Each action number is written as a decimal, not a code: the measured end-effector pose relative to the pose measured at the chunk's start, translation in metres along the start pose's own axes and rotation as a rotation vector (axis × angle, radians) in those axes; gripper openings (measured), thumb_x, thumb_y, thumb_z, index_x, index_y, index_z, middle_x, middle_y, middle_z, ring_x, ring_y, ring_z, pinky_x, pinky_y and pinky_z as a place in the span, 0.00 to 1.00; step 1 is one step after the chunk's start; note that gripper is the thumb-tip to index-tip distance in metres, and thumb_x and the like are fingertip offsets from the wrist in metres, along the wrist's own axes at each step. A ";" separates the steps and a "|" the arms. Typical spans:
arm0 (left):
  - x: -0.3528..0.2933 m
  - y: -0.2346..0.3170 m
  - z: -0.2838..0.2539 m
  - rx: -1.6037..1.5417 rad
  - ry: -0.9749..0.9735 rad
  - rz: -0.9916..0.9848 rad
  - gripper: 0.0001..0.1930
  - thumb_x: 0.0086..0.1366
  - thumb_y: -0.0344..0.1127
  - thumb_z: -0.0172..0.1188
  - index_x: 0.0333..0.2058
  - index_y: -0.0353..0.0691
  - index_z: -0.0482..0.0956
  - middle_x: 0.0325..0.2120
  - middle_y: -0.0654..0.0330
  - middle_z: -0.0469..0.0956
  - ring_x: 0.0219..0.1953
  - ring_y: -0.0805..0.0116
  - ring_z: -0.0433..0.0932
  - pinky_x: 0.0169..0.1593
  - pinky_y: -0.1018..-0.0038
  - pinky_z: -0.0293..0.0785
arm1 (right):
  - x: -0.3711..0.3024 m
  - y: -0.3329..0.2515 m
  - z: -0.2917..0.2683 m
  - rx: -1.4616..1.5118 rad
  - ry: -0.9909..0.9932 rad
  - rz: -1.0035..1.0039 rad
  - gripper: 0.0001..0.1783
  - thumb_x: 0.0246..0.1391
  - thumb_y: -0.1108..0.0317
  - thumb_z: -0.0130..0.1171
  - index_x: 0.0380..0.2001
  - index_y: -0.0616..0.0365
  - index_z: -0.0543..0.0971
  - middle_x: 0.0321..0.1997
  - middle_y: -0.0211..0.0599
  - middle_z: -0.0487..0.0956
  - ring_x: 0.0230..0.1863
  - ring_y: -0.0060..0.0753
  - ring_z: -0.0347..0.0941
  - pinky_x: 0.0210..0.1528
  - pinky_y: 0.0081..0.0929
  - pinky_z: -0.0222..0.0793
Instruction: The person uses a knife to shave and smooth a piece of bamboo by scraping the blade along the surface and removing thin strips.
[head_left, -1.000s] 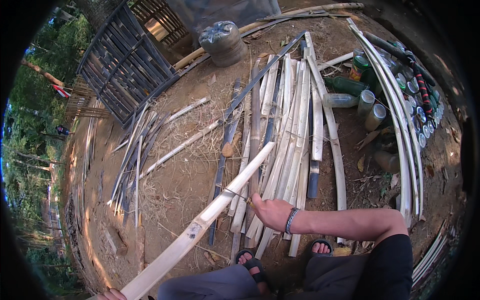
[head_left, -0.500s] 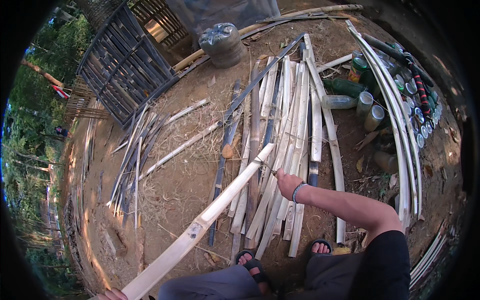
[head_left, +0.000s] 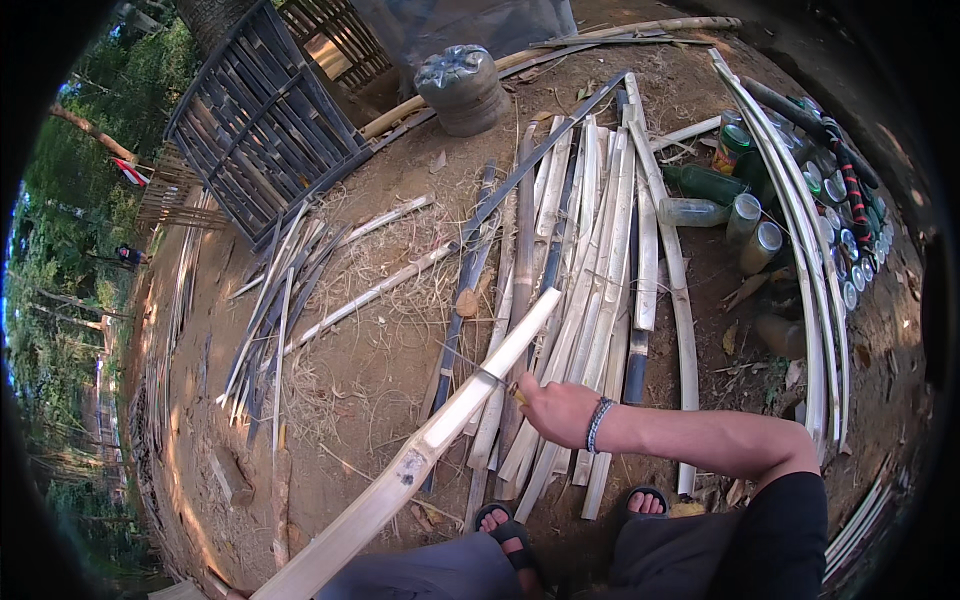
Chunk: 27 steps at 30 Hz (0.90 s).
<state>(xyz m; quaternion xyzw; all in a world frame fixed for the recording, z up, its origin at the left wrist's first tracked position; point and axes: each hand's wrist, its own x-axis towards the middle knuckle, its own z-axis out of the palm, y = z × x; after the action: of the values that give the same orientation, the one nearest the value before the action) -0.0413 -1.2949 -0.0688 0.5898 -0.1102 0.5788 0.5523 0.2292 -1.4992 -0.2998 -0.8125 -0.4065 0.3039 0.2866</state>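
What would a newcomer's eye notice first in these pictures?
Probably the long pale bamboo strip slanting up from the lower left, with the right hand holding a knife across it. Split bamboo lengths spread through the middle; glass jars cluster toward the upper right.

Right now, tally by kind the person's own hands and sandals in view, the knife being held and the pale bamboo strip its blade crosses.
Right hand: 1
Knife: 1
Bamboo strip: 1
Sandals: 2
Total: 5
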 end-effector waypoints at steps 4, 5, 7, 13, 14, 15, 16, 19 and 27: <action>0.003 0.007 -0.002 -0.057 -0.163 -0.019 0.29 0.66 0.66 0.37 0.31 0.41 0.62 0.14 0.62 0.60 0.12 0.71 0.60 0.18 0.72 0.59 | -0.008 -0.026 -0.017 -0.090 -0.062 -0.058 0.08 0.55 0.73 0.44 0.36 0.67 0.62 0.22 0.60 0.77 0.27 0.59 0.78 0.29 0.49 0.75; 0.003 0.008 0.001 -0.092 -0.163 0.003 0.28 0.66 0.65 0.38 0.31 0.41 0.62 0.14 0.62 0.60 0.12 0.71 0.59 0.18 0.72 0.59 | -0.004 -0.003 -0.014 -0.114 0.002 -0.019 0.08 0.54 0.74 0.44 0.35 0.68 0.63 0.22 0.59 0.77 0.27 0.59 0.78 0.29 0.48 0.75; -0.001 0.006 0.008 -0.177 -0.155 0.037 0.27 0.67 0.63 0.39 0.32 0.41 0.62 0.14 0.63 0.60 0.12 0.71 0.59 0.18 0.71 0.59 | 0.004 0.052 0.001 -0.168 0.134 0.077 0.08 0.53 0.75 0.46 0.35 0.68 0.63 0.22 0.59 0.78 0.27 0.59 0.78 0.29 0.47 0.75; -0.005 0.008 0.012 -0.196 -0.256 0.065 0.25 0.67 0.61 0.40 0.32 0.41 0.61 0.13 0.66 0.60 0.11 0.72 0.58 0.18 0.72 0.59 | -0.023 -0.035 -0.017 -0.061 -0.056 -0.062 0.10 0.55 0.71 0.46 0.36 0.68 0.62 0.21 0.59 0.77 0.26 0.61 0.77 0.27 0.50 0.74; -0.005 0.008 0.012 -0.180 -0.246 0.063 0.25 0.68 0.61 0.40 0.32 0.42 0.61 0.13 0.66 0.60 0.11 0.72 0.58 0.18 0.72 0.58 | -0.021 -0.027 -0.011 -0.074 -0.031 -0.063 0.12 0.57 0.69 0.46 0.37 0.68 0.61 0.20 0.60 0.76 0.25 0.63 0.76 0.27 0.51 0.73; -0.004 0.007 0.012 -0.177 -0.235 0.066 0.25 0.68 0.61 0.40 0.32 0.42 0.61 0.13 0.66 0.59 0.11 0.72 0.58 0.18 0.73 0.58 | -0.012 0.004 -0.002 -0.089 0.033 0.001 0.11 0.57 0.69 0.45 0.37 0.68 0.61 0.20 0.60 0.76 0.25 0.63 0.76 0.27 0.51 0.73; -0.004 0.006 0.013 -0.187 -0.222 0.070 0.25 0.68 0.61 0.40 0.32 0.42 0.61 0.13 0.66 0.59 0.11 0.72 0.58 0.18 0.73 0.58 | -0.001 0.052 0.009 -0.109 0.105 0.073 0.11 0.58 0.70 0.45 0.37 0.68 0.61 0.20 0.60 0.76 0.25 0.63 0.76 0.27 0.51 0.73; -0.007 0.003 0.019 -0.237 -0.215 0.078 0.25 0.68 0.61 0.40 0.32 0.42 0.61 0.14 0.65 0.60 0.11 0.72 0.58 0.18 0.73 0.57 | -0.001 0.061 0.015 -0.059 0.136 0.149 0.10 0.51 0.77 0.46 0.36 0.70 0.62 0.21 0.64 0.76 0.27 0.61 0.78 0.29 0.49 0.74; -0.006 0.007 0.012 -0.125 -0.238 0.050 0.26 0.68 0.62 0.37 0.31 0.42 0.61 0.15 0.65 0.60 0.13 0.72 0.59 0.18 0.74 0.56 | 0.012 0.061 0.010 -0.127 0.115 0.149 0.08 0.52 0.77 0.45 0.36 0.69 0.64 0.25 0.62 0.78 0.30 0.60 0.79 0.31 0.48 0.76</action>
<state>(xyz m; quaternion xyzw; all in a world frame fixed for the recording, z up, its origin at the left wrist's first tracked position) -0.0421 -1.3105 -0.0665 0.6158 -0.2253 0.5104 0.5563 0.2578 -1.5176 -0.3531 -0.8731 -0.3463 0.2509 0.2339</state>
